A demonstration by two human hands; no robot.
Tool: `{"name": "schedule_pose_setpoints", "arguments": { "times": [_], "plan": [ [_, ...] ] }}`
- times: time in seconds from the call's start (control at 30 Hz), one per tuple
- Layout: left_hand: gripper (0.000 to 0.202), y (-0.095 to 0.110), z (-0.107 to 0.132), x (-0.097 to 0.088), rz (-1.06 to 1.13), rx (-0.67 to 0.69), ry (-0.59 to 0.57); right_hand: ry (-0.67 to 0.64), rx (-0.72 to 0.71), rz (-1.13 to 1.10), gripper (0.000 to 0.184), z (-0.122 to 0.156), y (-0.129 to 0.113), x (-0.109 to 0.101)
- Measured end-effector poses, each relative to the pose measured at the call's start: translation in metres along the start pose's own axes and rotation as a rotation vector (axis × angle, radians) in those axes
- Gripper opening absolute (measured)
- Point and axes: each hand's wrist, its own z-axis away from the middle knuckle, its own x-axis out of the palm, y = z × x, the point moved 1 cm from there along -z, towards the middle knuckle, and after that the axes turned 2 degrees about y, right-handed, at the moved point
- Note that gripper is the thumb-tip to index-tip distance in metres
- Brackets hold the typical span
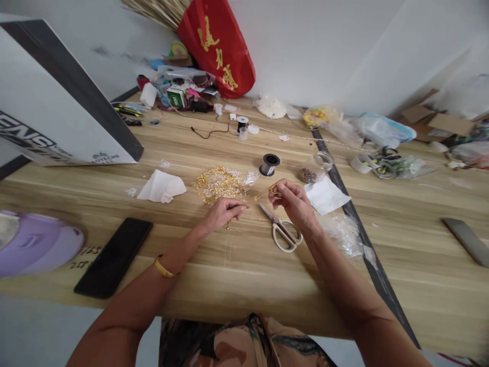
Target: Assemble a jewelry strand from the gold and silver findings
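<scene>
A heap of gold and silvery bead strands (pixel 221 184) lies on the wooden table in front of me. My right hand (pixel 290 200) is raised to the right of the heap, thumb and fingertips pinching a gold bead strand (pixel 272 189). My left hand (pixel 226 212) is closed at the heap's near edge, its fingers pressed together; what they hold is too small to make out. A small gold bit (pixel 228 226) shows just below that hand. Scissors (pixel 284 230) with pale handles lie slightly open between my hands. A wire spool (pixel 269 164) stands behind them.
A white paper (pixel 327 195), a clear jar of dark beads (pixel 314 167) and plastic bags (pixel 343 233) are at right. Left are a tissue (pixel 161 186), a black phone (pixel 113 257), a purple case (pixel 42 242) and a large box (pixel 57 102). A red bag (pixel 217 48) leans behind.
</scene>
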Motion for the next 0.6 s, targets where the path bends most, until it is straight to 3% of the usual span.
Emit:
{"name": "schedule_pose_setpoints", "arguments": {
  "times": [0.17,0.4,0.6],
  "plan": [
    [0.031,0.003,0.001,-0.004,-0.142,0.102,0.074,0.086,-0.046,-0.015,0.032,-0.004,0.001,-0.005],
    [0.02,0.008,0.001,-0.004,-0.224,0.159,0.056,0.109,-0.031,-0.063,0.032,-0.005,-0.003,-0.009],
    [0.018,0.011,0.001,0.003,-0.228,0.242,-0.118,0.01,0.005,-0.16,0.031,0.003,-0.008,0.002]
  ]
}}
